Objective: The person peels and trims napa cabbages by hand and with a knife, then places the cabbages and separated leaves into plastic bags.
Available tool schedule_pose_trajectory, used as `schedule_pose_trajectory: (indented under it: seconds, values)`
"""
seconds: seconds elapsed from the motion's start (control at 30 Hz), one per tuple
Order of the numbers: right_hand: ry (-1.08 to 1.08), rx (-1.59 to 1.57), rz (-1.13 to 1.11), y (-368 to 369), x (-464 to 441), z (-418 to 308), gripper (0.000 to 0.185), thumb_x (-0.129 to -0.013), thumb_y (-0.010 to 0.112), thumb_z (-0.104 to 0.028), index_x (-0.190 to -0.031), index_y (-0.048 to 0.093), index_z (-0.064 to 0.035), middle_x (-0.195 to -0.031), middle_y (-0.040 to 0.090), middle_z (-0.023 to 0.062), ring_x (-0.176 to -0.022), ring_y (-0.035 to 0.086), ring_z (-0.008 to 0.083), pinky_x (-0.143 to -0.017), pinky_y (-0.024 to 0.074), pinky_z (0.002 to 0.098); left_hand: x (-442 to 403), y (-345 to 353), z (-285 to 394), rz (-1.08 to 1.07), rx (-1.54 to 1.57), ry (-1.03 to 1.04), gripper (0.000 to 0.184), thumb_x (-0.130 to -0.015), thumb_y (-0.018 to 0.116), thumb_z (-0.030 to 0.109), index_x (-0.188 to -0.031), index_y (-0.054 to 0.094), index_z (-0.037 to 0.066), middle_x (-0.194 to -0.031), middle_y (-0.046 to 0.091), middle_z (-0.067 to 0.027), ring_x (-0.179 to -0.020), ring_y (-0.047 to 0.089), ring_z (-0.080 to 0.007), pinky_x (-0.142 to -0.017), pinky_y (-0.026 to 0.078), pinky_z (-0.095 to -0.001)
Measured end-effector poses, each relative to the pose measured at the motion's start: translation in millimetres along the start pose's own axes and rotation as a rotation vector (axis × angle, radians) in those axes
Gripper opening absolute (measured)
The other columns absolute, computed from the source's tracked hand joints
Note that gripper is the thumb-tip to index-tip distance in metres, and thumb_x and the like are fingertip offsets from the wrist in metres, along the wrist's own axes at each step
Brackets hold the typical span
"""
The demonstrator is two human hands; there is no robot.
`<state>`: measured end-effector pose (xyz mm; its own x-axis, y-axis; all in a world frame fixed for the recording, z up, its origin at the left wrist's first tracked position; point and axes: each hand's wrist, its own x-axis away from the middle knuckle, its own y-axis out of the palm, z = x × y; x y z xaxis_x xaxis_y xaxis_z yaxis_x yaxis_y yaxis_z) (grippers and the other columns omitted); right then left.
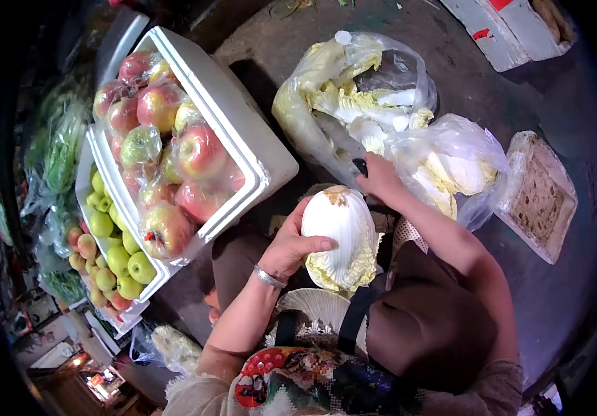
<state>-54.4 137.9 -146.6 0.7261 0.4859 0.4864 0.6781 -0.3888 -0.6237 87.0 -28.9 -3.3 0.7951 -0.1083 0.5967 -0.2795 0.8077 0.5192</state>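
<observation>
My left hand [291, 246] grips a napa cabbage [340, 232] from its left side, with the thumb across the white ribs. The cabbage's browned root end points away from me and its yellow leaf tips face my lap. Beyond it, my right hand [382, 179] is closed around the black handle of a knife [359, 166]. The knife's blade reaches up and left over a clear plastic bag [291, 104] of loose cabbage leaves [343, 104]. A second plastic bag [472, 149], with more pale leaves, lies just right of my right hand.
On the left stands a white foam box [264, 149] of wrapped red apples [201, 151]. Green apples [141, 267] sit in another box beside it. A dirty foam tray [538, 194] lies at right, and a white box [499, 35] stands at the far right.
</observation>
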Motion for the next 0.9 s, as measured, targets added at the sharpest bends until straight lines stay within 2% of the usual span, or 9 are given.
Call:
schedule_pose_trajectory:
  seconds: [0.13,0.27,0.3,0.37,0.4,0.47,0.6,0.77,0.9]
  values:
    - [0.07,-0.222,0.111,-23,13,-9,0.041,-0.079,0.062,-0.025,-0.105,0.056,0.0066,-0.091,0.065,0.0249,-0.088,0.064,0.0399,-0.082,0.0496,0.0461,-4,-3,1,0.014,0.03,-0.022,0.084,-0.064,0.086,0.003,-0.138,0.045,0.005,-0.126,0.059,-0.0051,-0.114,0.057,-0.017,-0.099,0.046,-0.0337]
    - [0.11,-0.386,0.0,-63,49,-18,0.029,-0.086,0.064,-0.024,-0.099,0.058,0.0021,-0.076,0.062,0.0151,-0.073,0.062,0.0216,-0.068,0.0491,0.0335,-7,4,7,0.047,-0.054,-0.064,0.07,-0.068,0.084,0.003,-0.131,0.053,0.002,-0.116,0.064,-0.0047,-0.106,0.062,-0.0153,-0.096,0.048,-0.0327]
    - [0.114,-0.385,-0.004,-70,63,-23,0.029,-0.086,0.064,-0.024,-0.099,0.058,0.0021,-0.076,0.062,0.0151,-0.073,0.062,0.0216,-0.068,0.0491,0.0335,-8,6,7,0.071,-0.087,-0.034,0.064,-0.07,0.083,0.002,-0.127,0.055,0.002,-0.114,0.065,-0.0052,-0.102,0.063,-0.0149,-0.093,0.05,-0.0322]
    - [-0.068,-0.423,0.187,-81,94,-31,0.023,-0.09,0.064,-0.02,-0.097,0.058,0.0004,-0.071,0.058,0.0105,-0.066,0.056,0.0131,-0.061,0.046,0.0288,-9,6,6,0.094,-0.11,-0.028,0.062,-0.07,0.083,0.002,-0.126,0.056,0.001,-0.113,0.066,-0.0057,-0.101,0.064,-0.0148,-0.091,0.051,-0.0318]
    - [-0.062,-0.418,0.186,-85,104,-30,0.023,-0.09,0.064,-0.02,-0.097,0.058,0.0004,-0.071,0.058,0.0105,-0.066,0.056,0.0131,-0.061,0.046,0.0288,-9,7,7,0.116,-0.142,-0.017,0.06,-0.071,0.082,0.001,-0.125,0.056,0.001,-0.112,0.066,-0.0062,-0.1,0.064,-0.0147,-0.089,0.052,-0.0315]
    - [-0.318,-0.239,0.158,-90,121,-23,0.021,-0.088,0.067,-0.017,-0.096,0.058,-0.0008,-0.073,0.059,0.0108,-0.064,0.055,0.0151,-0.059,0.0455,0.0307,-11,8,10,0.116,-0.148,-0.018,0.058,-0.072,0.081,0.0,-0.124,0.056,0.0,-0.111,0.066,-0.0067,-0.098,0.064,-0.0143,-0.087,0.053,-0.0311]
    - [-0.537,0.043,0.118,-91,141,-24,0.021,-0.079,0.071,-0.013,-0.094,0.059,-0.0055,-0.082,0.06,0.0101,-0.068,0.062,0.0284,-0.061,0.0488,0.0354,-12,3,1,0.094,-0.203,0.049,0.065,-0.072,0.082,0.002,-0.129,0.051,0.001,-0.117,0.063,-0.0072,-0.106,0.06,-0.0145,-0.094,0.05,-0.0305]
    - [-0.566,0.154,0.103,-98,144,-30,0.033,-0.073,0.075,-0.018,-0.1,0.058,-0.0099,-0.085,0.057,0.0091,-0.072,0.061,0.0311,-0.06,0.0489,0.0393,-14,6,3,0.057,-0.221,-0.02,0.068,-0.071,0.082,0.0,-0.131,0.049,0.001,-0.118,0.062,-0.0063,-0.109,0.059,-0.0143,-0.094,0.05,-0.0309]
    - [-0.494,0.18,0.05,-96,142,-28,0.03,-0.081,0.071,-0.025,-0.101,0.052,-0.0117,-0.089,0.056,0.0086,-0.077,0.062,0.0331,-0.062,0.0497,0.0428,-14,10,7,0.021,-0.288,-0.042,0.062,-0.071,0.081,-0.002,-0.127,0.053,0.0,-0.116,0.063,-0.0062,-0.107,0.059,-0.0139,-0.093,0.049,-0.0299]
